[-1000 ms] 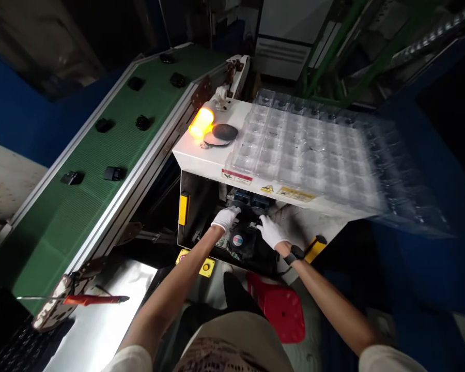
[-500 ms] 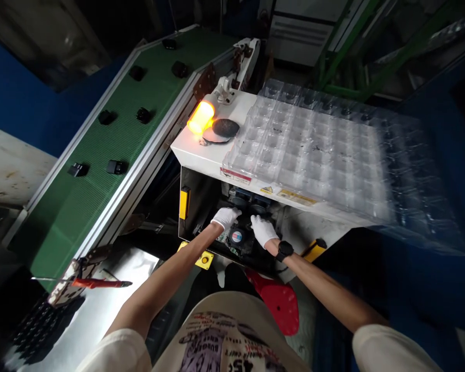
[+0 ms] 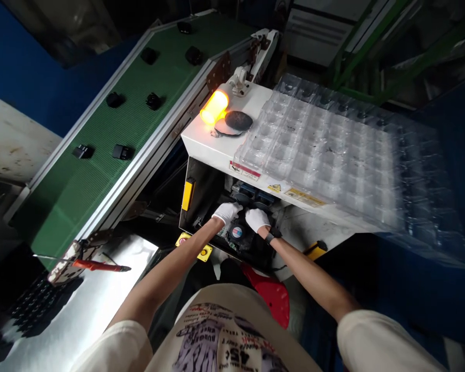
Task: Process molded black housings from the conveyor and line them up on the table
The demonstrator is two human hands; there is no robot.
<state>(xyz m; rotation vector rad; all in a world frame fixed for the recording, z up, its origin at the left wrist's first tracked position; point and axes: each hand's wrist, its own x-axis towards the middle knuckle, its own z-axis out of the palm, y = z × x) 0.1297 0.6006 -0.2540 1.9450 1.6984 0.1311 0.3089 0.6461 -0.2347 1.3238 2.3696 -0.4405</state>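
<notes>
Black and round, with a small red, white and blue label, the labelled piece (image 3: 236, 232) sits low in the dark machine bay (image 3: 203, 181) before me, just on the near side of my fingers. My right hand (image 3: 257, 219) has come inward over the last second; it was well apart from my left hand (image 3: 227, 212), and now only a narrow gap divides them. I take that to mean the work has drawn both hands to one small spot, above the blue-edged fittings' near side. All my gloved fingers are curled, the left ones tipped toward the right; I cannot tell whether either set pinches some small dark part, as everything beneath them is black too. My left hand has hardly shifted against the bay. Above, the white worktop (image 3: 201, 135) carries clear moulded trays (image 3: 318, 155), a glowing orange lamp (image 3: 214, 107) and, just beside it, a dark disc (image 3: 239, 121). Further left, the black blocks (image 3: 122, 151) lie on the green belt (image 3: 101, 124) in much the same arrangement as before, and a red-handled tool (image 3: 101, 266) rests near its lower end.
</notes>
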